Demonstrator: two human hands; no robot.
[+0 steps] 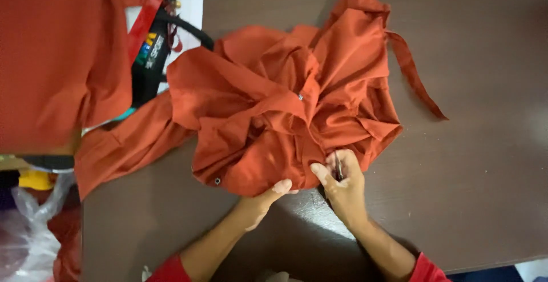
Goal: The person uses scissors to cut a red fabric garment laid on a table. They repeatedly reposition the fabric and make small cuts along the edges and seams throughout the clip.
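A rust-orange garment (274, 105) lies bunched mid-table (485, 173), its near hem at six o'clock where both hands meet it. The left hand (264, 197) pinches the hem edge, thumb on top, seemingly to keep the cloth taut. Just at its three o'clock, the right hand (342, 180) is closed on a small dark tool (338, 166), tip at the fabric; the tool is too small to identify. A loose strap (414, 76) trails toward three o'clock. Folded orange cloth (57, 59) is stacked at nine o'clock, out of the way.

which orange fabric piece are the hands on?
The crumpled garment mid-table: left hand and right hand grip its near edge. The flat orange piles lie untouched at left.
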